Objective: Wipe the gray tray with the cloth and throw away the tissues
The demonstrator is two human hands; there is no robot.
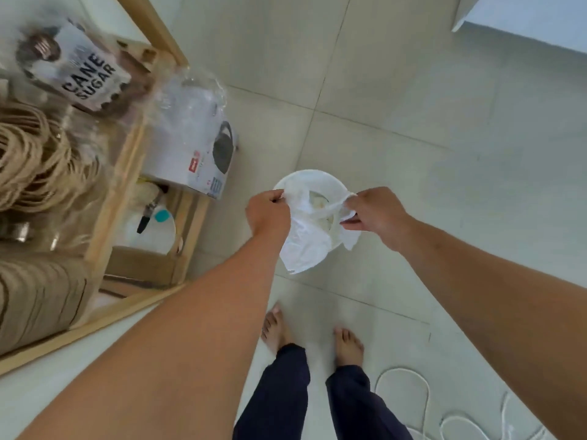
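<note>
A white round bin point(313, 176) stands on the tiled floor in front of my feet. A white plastic bag point(305, 246) hangs over its mouth, stretched between my hands. My left hand point(266, 212) is closed on the bag's left edge. My right hand point(374, 214) pinches the bag's right handle. Crumpled white tissues point(317, 200) show down inside the opening. The gray tray and the cloth are not in view.
A wooden shelf unit point(127, 173) stands at the left with a cane sugar bag point(82, 71), coils of rope point(35, 154), a white box point(193, 160) and a white lidded container. A white cord point(422, 395) lies on the floor at the lower right. A white cabinet corner sits at the top right.
</note>
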